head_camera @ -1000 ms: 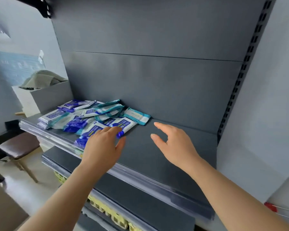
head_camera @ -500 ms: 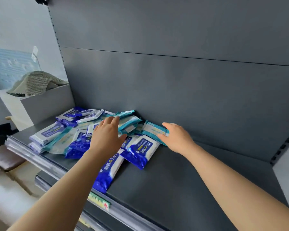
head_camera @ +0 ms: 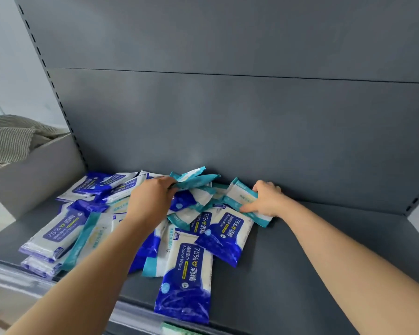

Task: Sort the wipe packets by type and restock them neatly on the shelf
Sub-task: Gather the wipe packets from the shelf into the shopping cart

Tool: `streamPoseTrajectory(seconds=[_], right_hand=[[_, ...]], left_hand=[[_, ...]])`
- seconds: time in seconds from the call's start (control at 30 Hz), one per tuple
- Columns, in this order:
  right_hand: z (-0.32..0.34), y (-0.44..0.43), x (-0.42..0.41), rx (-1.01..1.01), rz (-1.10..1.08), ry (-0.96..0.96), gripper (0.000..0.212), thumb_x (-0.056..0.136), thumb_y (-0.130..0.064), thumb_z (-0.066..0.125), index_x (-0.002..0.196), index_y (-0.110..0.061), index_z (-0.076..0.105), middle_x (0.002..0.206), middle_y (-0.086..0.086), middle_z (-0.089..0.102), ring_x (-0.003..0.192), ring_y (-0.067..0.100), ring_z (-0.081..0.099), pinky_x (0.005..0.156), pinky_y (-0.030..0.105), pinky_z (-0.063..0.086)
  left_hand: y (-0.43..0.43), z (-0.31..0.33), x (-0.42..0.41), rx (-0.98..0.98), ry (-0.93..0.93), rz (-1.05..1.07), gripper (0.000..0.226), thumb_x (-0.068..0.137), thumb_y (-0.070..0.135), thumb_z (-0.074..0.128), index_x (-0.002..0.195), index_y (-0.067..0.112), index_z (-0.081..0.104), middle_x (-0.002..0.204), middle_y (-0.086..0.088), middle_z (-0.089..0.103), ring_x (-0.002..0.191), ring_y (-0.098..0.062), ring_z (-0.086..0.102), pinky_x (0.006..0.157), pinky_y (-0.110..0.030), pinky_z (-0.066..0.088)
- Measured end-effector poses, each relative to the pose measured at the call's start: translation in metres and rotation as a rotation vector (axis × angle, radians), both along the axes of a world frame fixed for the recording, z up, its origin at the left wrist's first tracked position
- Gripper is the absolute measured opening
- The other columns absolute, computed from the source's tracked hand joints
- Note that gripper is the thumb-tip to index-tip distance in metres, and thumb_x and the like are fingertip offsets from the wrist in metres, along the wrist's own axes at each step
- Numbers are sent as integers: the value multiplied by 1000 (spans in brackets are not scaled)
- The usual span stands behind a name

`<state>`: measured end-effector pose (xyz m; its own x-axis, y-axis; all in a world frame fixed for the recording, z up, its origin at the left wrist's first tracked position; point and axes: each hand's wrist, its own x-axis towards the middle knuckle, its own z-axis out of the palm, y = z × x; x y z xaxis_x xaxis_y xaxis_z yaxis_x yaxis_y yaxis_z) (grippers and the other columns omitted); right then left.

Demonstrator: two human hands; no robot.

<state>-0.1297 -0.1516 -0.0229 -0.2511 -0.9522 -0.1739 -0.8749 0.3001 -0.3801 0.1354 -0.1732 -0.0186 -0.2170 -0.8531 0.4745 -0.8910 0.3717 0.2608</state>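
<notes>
Right hand [head_camera: 264, 201] grips teal-edged wipe packet [head_camera: 242, 199] at the pile's right rear, long axis roughly front-to-back; left hand [head_camera: 150, 204] pinches second teal packet [head_camera: 196, 178] on top, with blue alcohol-wipe packets [head_camera: 186, 274] nearer the shelf [head_camera: 324, 274] front.

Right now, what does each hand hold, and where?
Left hand pinches the top teal packet by its left end; right hand grips the right teal packet along its right edge.
</notes>
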Motion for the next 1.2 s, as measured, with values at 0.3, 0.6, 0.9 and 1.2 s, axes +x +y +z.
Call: streamPoseTrajectory(seconds=[0.3, 0.6, 0.9, 1.2], right_hand=[[12, 50, 26, -30, -274, -310, 28, 81, -31, 69, 85, -8, 53, 78, 2, 56, 62, 14, 52, 50, 26, 34], [-10, 74, 46, -184, -546, -703, 40, 77, -17, 75, 108, -1, 56, 103, 14, 68, 89, 28, 68, 78, 41, 56], [29, 103, 20, -540, -568, -786, 6, 85, -2, 65, 85, -7, 63, 92, 15, 68, 72, 23, 65, 63, 31, 53], [11, 93, 55, -425, -557, -1155, 10, 85, 2, 64, 94, 3, 66, 80, 14, 71, 63, 24, 70, 62, 39, 59]], left_hand=[[12, -8, 23, 426, -4, -407, 37, 57, 56, 68, 81, 34, 50, 118, 15, 51, 106, -14, 53, 93, -35, 44], [6, 5, 27, 647, -261, -426, 58, 52, 78, 65, 94, 39, 57, 151, 10, 26, 142, -21, 18, 115, -54, 13], [-14, 4, 34, 567, -64, -72, 101, 60, 71, 72, 137, 16, 34, 134, -5, 52, 111, -27, 57, 87, -41, 52], [-12, 26, 30, 608, 112, -89, 61, 75, 26, 80, 127, 6, 57, 116, -11, 64, 96, -26, 61, 79, -36, 52]])
